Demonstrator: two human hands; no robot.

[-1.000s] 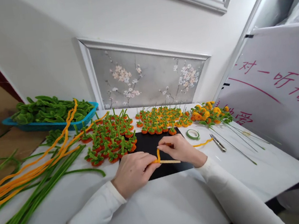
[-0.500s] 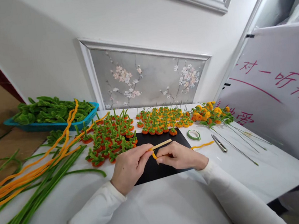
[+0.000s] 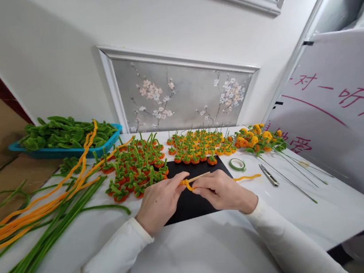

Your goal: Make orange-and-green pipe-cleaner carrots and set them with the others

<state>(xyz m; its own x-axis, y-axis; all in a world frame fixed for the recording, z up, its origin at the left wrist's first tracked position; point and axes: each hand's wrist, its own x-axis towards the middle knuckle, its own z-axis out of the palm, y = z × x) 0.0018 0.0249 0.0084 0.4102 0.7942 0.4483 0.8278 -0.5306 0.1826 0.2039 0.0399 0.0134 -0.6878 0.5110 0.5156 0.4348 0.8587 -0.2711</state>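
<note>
My left hand [image 3: 162,201] is closed in a pinch on the left end of a thin wooden stick [image 3: 198,177]. An orange pipe cleaner [image 3: 189,186] bends round the stick beside the fingertips of that hand. My right hand [image 3: 224,190] is closed on the same pipe cleaner, whose loose tail comes out past the wrist to the right. The right fingers cover the stick's far end in part. Both hands are above a black mat [image 3: 194,204] on the white table [image 3: 197,251].
Small orange-and-green pipe cleaner pieces [image 3: 139,169] stand in rows behind the mat. A blue tray [image 3: 103,148] of green leaves is at back left, above loose green pipe cleaners [image 3: 48,239]. To the right are green tape [image 3: 237,164], thread snips [image 3: 269,175] and orange flowers [image 3: 256,138].
My right hand has turned and risen slightly, now covering the stick's right end. The orange pipe cleaner lies further round the stick near my left fingertips.
</note>
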